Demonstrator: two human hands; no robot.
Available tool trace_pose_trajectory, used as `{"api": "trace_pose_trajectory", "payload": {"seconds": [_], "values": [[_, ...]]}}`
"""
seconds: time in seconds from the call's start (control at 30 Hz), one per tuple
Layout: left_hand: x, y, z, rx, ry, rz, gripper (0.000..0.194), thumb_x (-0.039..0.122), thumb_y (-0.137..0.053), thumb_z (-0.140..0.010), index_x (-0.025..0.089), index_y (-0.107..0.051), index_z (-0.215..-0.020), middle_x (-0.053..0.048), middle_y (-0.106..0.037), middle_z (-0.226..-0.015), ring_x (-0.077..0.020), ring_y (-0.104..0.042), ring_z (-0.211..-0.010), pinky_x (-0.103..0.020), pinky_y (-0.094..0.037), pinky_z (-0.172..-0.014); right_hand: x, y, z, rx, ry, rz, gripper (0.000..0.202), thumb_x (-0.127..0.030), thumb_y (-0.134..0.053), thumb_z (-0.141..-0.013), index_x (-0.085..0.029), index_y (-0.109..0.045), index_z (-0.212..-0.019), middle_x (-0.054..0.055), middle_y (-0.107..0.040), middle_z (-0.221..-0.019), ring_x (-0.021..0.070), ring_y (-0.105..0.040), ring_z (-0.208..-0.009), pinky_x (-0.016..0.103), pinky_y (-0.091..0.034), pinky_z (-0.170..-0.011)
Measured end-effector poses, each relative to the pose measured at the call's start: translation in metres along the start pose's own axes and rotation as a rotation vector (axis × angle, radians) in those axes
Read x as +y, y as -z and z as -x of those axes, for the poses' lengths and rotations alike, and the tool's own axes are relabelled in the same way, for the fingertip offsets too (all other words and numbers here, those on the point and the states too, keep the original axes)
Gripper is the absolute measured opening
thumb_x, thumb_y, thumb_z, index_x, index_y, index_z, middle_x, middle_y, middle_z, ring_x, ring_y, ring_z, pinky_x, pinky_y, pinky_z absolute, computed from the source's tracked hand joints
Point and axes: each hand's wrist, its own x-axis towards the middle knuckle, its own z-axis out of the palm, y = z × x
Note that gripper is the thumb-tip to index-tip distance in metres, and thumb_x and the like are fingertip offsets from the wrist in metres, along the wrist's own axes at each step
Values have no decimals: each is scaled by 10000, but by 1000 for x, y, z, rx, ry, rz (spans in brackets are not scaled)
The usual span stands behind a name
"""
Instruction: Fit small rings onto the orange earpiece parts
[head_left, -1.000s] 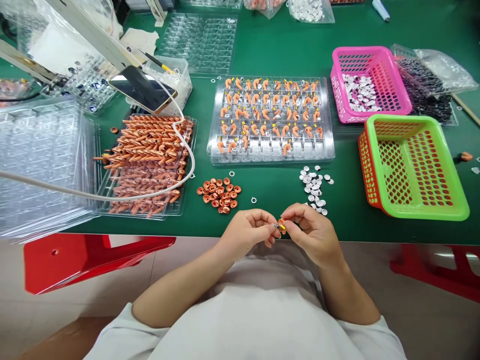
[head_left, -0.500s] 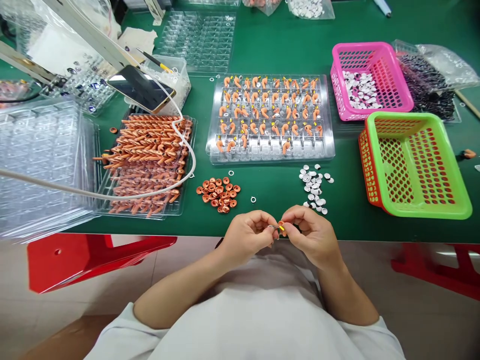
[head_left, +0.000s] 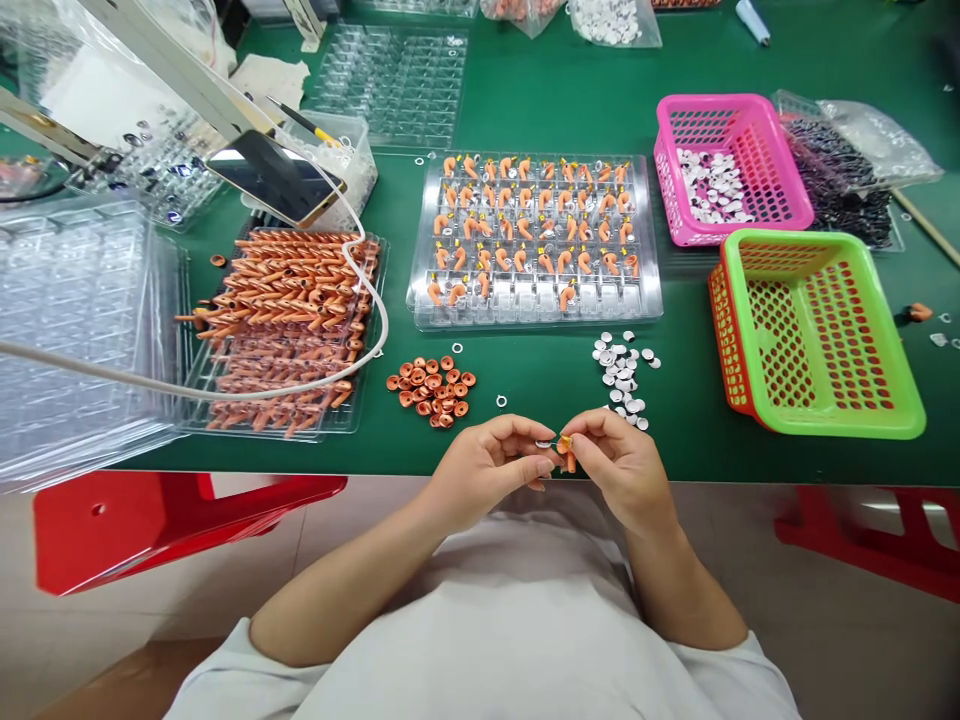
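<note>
At the table's front edge, my right hand (head_left: 626,460) pinches a small orange curved part (head_left: 570,461) with a yellow piece at its top. Close on its left, my left hand (head_left: 491,460) holds a small round disc (head_left: 544,444) between thumb and fingertips. A thin dark line seems to run between the disc and the orange part. Beyond my hands lie a pile of copper-coloured cups (head_left: 431,388) on the left and scattered white discs (head_left: 622,375) on the right. Farther back, a clear tray (head_left: 525,302) holds rows of similar orange curved parts.
A green basket (head_left: 911,400) and a pink basket (head_left: 750,105) with white pieces stand on the right. Stacked clear trays (head_left: 75,300) and a tray of copper-coloured tubes (head_left: 292,310) occupy the left. A phone (head_left: 277,175) leans behind, with a white cable (head_left: 385,310) looping over the tubes.
The orange part has turned, so its stem now points down below my right fingertips. The disc at my left fingertips shows more clearly. The whole view has shifted slightly.
</note>
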Motion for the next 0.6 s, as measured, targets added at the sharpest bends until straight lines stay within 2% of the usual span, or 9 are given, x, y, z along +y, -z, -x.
{"api": "trace_pose_trajectory", "payload": {"seconds": [0.2,0.37,0.6], "values": [[-4,0,0,49,-42,-58,255,240,-770,-769,139,-682,-987,-26,-730,-800,-129,-675,-728,-226,-578,-652,0,0,2,-9,3,10,55,-231,-601,-895,-209,-642,-867,-16,-651,-727,96,-622,-626,198,-523,-585],[-5,1,0,80,-91,-92,185,230,-765,-771,145,-713,-927,-18,-722,-798,-116,-667,-709,-208,-573,-659,1,1,4,-14,16,10,60,-214,-588,-905,-212,-642,-878,-14,-647,-742,94,-621,-620,201,-505,-577],[-7,3,7,83,-220,-207,110,211,-745,-789,157,-741,-884,-38,-761,-842,-142,-706,-770,-213,-562,-710,5,4,6,-125,104,23,127,-180,-558,-915,-241,-658,-962,-4,-641,-832,119,-632,-701,249,-519,-650]]}}
